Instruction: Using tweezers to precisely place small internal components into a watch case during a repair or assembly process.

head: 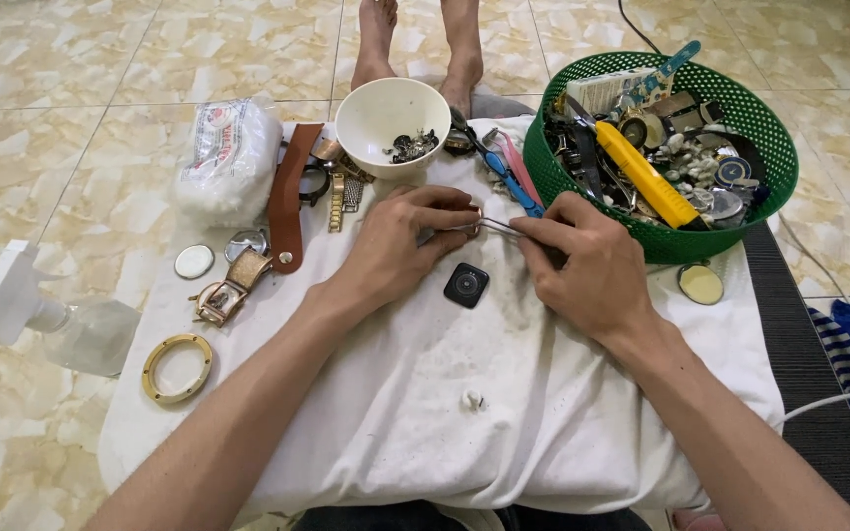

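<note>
The left hand (395, 246) pinches a tiny metal part (475, 220), too small to make out, while the right hand (582, 261) grips thin silver tweezers (500, 227) whose tips touch it, above the white cloth (445, 413). A small black square watch case (466, 285) lies just below; a white bowl (393, 113) and green basket (779, 187) sit beyond.

Both bare forearms reach forward from the lower corners and converge toward the middle. The left hand (395, 246) lies palm down, wrist slightly bent, its fingers curled and pinched together at the tips. The right hand (582, 261) faces it, knuckles up, thumb and forefinger closed in a fine pinch, nearly meeting the left fingertips.
</note>
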